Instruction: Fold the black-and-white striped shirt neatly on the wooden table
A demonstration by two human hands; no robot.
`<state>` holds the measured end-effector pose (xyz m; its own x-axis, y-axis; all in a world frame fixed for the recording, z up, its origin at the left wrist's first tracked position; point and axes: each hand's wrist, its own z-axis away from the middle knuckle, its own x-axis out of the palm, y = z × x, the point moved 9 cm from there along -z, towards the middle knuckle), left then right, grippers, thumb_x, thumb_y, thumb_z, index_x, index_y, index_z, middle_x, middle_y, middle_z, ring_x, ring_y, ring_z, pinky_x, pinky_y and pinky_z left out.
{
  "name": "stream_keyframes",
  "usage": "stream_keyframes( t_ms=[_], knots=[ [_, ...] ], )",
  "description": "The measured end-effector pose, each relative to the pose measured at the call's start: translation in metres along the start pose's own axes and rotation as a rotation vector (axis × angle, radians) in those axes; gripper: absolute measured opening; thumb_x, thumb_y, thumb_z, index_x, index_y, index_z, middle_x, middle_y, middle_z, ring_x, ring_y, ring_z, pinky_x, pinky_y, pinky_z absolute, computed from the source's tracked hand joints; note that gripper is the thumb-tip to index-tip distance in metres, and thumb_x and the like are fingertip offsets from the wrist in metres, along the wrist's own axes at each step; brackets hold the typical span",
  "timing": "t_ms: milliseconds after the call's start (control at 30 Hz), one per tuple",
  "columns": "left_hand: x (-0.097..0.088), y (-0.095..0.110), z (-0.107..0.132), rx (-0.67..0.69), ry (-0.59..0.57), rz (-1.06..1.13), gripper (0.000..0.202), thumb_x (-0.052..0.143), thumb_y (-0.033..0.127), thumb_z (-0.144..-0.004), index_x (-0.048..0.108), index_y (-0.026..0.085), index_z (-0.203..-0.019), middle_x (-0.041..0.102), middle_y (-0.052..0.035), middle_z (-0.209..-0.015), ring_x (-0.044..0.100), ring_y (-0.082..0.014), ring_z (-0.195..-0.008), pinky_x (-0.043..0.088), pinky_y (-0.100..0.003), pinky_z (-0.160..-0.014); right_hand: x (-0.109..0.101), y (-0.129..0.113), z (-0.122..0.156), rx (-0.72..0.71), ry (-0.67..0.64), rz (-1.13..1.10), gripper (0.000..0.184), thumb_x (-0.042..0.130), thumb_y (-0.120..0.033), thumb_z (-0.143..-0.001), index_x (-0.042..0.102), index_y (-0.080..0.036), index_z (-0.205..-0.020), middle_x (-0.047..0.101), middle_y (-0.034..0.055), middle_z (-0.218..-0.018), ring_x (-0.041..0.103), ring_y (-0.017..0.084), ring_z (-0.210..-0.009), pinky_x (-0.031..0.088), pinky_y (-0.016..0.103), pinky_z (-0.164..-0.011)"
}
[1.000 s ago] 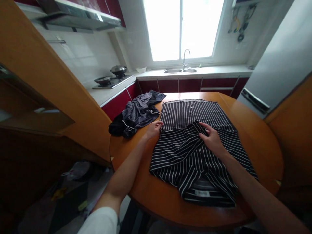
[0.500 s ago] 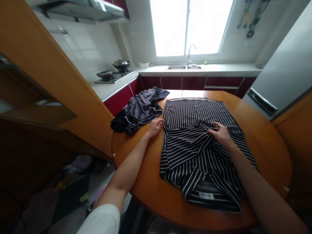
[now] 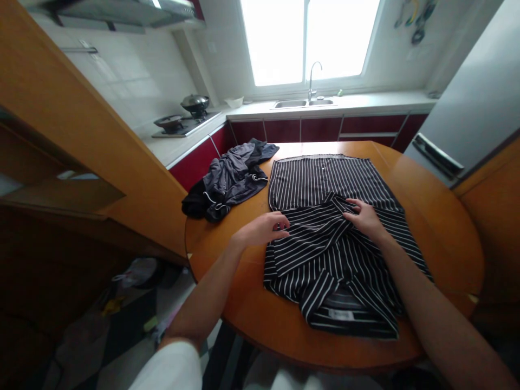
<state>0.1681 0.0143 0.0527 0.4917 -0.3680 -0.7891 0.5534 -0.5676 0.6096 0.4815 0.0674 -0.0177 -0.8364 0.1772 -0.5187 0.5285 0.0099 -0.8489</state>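
A black shirt with thin white stripes (image 3: 320, 184) lies spread on a round wooden table (image 3: 439, 216), its collar and label nearest me. One sleeve is folded across its middle. My left hand (image 3: 264, 230) rests on the shirt's left edge, fingers loosely curled on the fabric. My right hand (image 3: 365, 216) lies on the folded sleeve near the centre, fingers spread and pressing the cloth down.
A crumpled dark grey garment (image 3: 227, 181) lies at the table's far left. A wooden cabinet side (image 3: 93, 141) stands close on the left. Behind are a counter with a sink (image 3: 303, 103), a stove with pots (image 3: 182, 122), and a refrigerator (image 3: 467, 114) on the right.
My left hand has slid from the shirt's left side seam nearer to me and inward along the edge. My right hand stays on the folded sleeve. The sleeve fold has shifted slightly.
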Motion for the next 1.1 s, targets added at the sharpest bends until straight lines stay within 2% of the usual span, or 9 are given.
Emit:
stream_keyframes(
  t_ms=[67, 167, 300, 467, 567, 700, 833, 967, 1100],
  knots=[
    [0.016, 0.029, 0.026, 0.051, -0.128, -0.075, 0.025, 0.074, 0.036, -0.084, 0.069, 0.025, -0.106, 0.063, -0.0032, -0.103, 0.06, -0.0204, -0.095, 0.048, -0.03, -0.082, 0.002, 0.002, -0.001, -0.003, -0.02, 0.017, 0.056, 0.071, -0.02, -0.072, 0.066, -0.012, -0.127, 0.07, 0.0175, -0.124, 0.063, 0.035, -0.12, 0.053, 0.049, -0.099],
    [0.035, 0.044, 0.064, 0.005, -0.17, -0.231, 0.037, 0.079, 0.031, -0.078, 0.066, 0.029, -0.113, 0.06, -0.0042, -0.109, 0.057, -0.0243, -0.105, 0.047, -0.035, -0.092, 0.007, -0.001, -0.001, -0.036, -0.048, 0.017, 0.054, 0.071, -0.019, -0.072, 0.066, -0.013, -0.125, 0.069, 0.0161, -0.125, 0.063, 0.034, -0.121, 0.051, 0.05, -0.102],
    [0.049, 0.038, 0.095, -0.067, -0.081, -0.389, 0.044, 0.073, 0.017, -0.075, 0.063, 0.029, -0.116, 0.059, -0.0062, -0.113, 0.054, -0.0271, -0.109, 0.044, -0.04, -0.099, 0.01, -0.009, 0.003, -0.069, -0.072, -0.023, 0.052, 0.072, -0.018, -0.072, 0.067, -0.015, -0.124, 0.069, 0.0139, -0.126, 0.063, 0.032, -0.12, 0.05, 0.049, -0.104],
    [0.048, 0.023, 0.111, -0.119, 0.052, -0.406, 0.03, 0.055, 0.005, -0.077, 0.063, 0.027, -0.095, 0.061, -0.005, -0.1, 0.056, -0.0245, -0.098, 0.048, -0.037, -0.09, 0.013, -0.017, 0.007, -0.079, -0.124, -0.014, 0.046, 0.07, -0.019, -0.077, 0.068, -0.016, -0.122, 0.071, 0.0127, -0.121, 0.064, 0.031, -0.119, 0.053, 0.045, -0.098],
    [0.041, 0.014, 0.122, -0.161, 0.121, -0.368, 0.021, 0.055, 0.008, -0.079, 0.06, 0.026, -0.087, 0.061, -0.0043, -0.096, 0.057, -0.0239, -0.095, 0.048, -0.037, -0.087, 0.012, -0.019, 0.008, -0.121, -0.094, 0.111, 0.043, 0.071, -0.019, -0.077, 0.069, -0.015, -0.119, 0.073, 0.0111, -0.111, 0.068, 0.027, -0.105, 0.053, 0.042, -0.095],
    [0.037, 0.006, 0.134, -0.214, 0.073, -0.29, 0.004, 0.06, 0.025, -0.087, 0.062, 0.027, -0.085, 0.063, -0.0029, -0.092, 0.059, -0.023, -0.088, 0.049, -0.035, -0.081, 0.015, -0.015, 0.007, -0.123, -0.057, 0.256, 0.046, 0.072, -0.019, -0.077, 0.068, -0.015, -0.122, 0.072, 0.0069, -0.093, 0.068, 0.021, -0.087, 0.053, 0.035, -0.087],
    [0.011, 0.001, 0.111, -0.225, 0.131, -0.178, 0.017, 0.053, 0.037, -0.096, 0.065, 0.027, -0.091, 0.065, -0.0033, -0.093, 0.062, -0.0218, -0.088, 0.049, -0.034, -0.083, 0.021, -0.014, 0.01, -0.12, -0.062, 0.27, 0.046, 0.069, -0.014, -0.078, 0.067, -0.014, -0.124, 0.071, 0.0062, -0.089, 0.067, 0.02, -0.082, 0.051, 0.032, -0.084],
    [-0.023, -0.014, 0.046, -0.143, 0.33, -0.179, 0.02, 0.05, 0.036, -0.096, 0.065, 0.023, -0.094, 0.066, -0.0046, -0.095, 0.063, -0.0222, -0.092, 0.05, -0.035, -0.089, 0.015, -0.034, 0.012, -0.198, 0.022, 0.224, 0.041, 0.064, -0.012, -0.082, 0.067, -0.014, -0.123, 0.072, 0.0087, -0.097, 0.067, 0.021, -0.087, 0.05, 0.033, -0.086],
    [-0.028, -0.046, -0.007, -0.096, 0.462, -0.271, 0.016, 0.053, 0.028, -0.094, 0.068, 0.022, -0.098, 0.065, -0.0065, -0.102, 0.061, -0.0237, -0.102, 0.048, -0.038, -0.096, 0.008, -0.066, 0.001, -0.284, 0.094, 0.216, 0.041, 0.063, -0.009, -0.082, 0.066, -0.016, -0.122, 0.072, 0.0063, -0.092, 0.068, 0.02, -0.086, 0.05, 0.033, -0.087]
  ],
)
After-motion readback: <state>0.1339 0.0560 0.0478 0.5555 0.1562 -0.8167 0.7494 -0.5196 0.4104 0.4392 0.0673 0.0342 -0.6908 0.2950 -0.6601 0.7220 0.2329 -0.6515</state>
